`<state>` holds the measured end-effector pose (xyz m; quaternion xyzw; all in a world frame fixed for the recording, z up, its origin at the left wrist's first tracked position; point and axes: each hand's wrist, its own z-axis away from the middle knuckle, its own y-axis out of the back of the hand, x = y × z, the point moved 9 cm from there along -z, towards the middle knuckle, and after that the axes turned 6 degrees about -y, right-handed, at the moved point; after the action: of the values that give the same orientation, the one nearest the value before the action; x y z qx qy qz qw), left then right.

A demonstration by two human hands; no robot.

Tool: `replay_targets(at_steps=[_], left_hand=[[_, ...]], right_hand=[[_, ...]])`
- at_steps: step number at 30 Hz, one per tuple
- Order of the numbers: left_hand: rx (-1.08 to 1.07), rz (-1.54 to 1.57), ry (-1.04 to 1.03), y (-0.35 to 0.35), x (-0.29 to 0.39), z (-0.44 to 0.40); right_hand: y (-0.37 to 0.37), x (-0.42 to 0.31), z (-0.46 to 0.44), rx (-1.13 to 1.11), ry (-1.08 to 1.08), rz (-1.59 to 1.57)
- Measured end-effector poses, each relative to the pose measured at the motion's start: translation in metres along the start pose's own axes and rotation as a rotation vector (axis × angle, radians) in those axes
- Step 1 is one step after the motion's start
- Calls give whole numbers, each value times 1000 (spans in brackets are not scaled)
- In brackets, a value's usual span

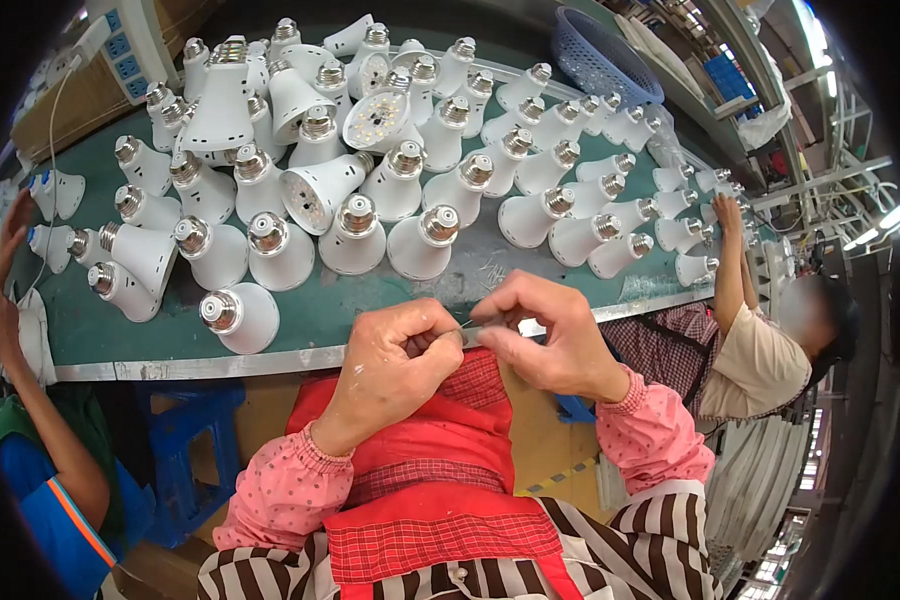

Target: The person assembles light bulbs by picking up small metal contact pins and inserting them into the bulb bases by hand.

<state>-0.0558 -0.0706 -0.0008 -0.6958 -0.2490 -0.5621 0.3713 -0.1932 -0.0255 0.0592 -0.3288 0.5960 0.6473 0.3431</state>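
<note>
My left hand (pixel 395 362) and my right hand (pixel 545 338) meet in front of my chest at the table's front edge. Both are closed in a pinch, fingertips almost touching, round something small and thin that I cannot make out. Beyond them many white bulb housings (pixel 423 243) with silver screw caps stand on the green table (pixel 370 310). One housing (pixel 240 318) stands by itself near the front edge, left of my left hand. Small thin pins (pixel 492 272) lie on the table just past my right hand.
A blue basket (pixel 607 55) stands at the back. Socket strips (pixel 120 55) are at the back left. At the left, a co-worker's arms (pixel 45 420) reach to the table; at the right another person (pixel 770 350) works. A blue stool (pixel 195 440) is below.
</note>
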Motion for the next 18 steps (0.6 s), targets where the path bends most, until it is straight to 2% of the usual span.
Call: replay_targets(at_steps=[3, 8, 11, 12, 14, 15, 18], left_hand=[[-24, -77, -17, 0, 5, 0], [-17, -160, -42, -6, 11, 2], [18, -259, -73, -7, 8, 0], [37, -270, -83, -7, 9, -1], [79, -288, -112, -6, 14, -3], [57, -214, -63, -6, 8, -3], [14, 1, 67, 1, -5, 0]], right_hand=[[-2, -4, 0, 106, 67, -79], [-6, -11, 3, 79, 104, 67], [-16, -43, 13, 263, 539, 571], [-24, -47, 14, 205, 541, 741], [-21, -45, 15, 229, 527, 738], [-19, -46, 13, 236, 531, 737], [6, -31, 6, 162, 141, 168]])
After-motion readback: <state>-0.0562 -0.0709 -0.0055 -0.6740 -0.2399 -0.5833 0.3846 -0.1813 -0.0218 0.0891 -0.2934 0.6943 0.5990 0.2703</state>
